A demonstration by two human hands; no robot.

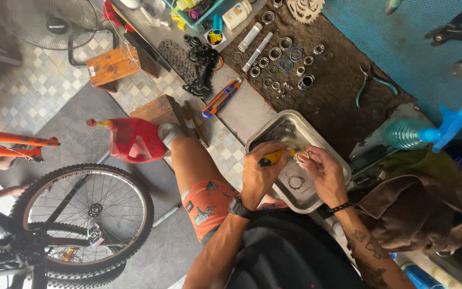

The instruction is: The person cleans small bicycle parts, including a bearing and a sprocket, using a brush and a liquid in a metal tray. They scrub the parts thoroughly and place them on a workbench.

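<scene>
Left hand (259, 172) grips yellow-handled brush (275, 157); right hand (324, 170) pinches small metal part (306, 156) — both over steel tray (266, 131).

A yellow-handled tool (272, 157) lay level in the left fist, tip touching a small metal part (307, 156) pinched in the right fingers.

Bench (252, 109) cluttered: rows of metal rings and bearings (282, 59), sprocket (305, 8), pliers (372, 85), orange-blue utility knife (221, 97), teal spray bottle (418, 131), brown rag (413, 206). Floor: red oil jug (132, 139), wooden stool (114, 65), fan (49, 21), bicycle wheel (84, 217), orange frame (12, 144).
</scene>
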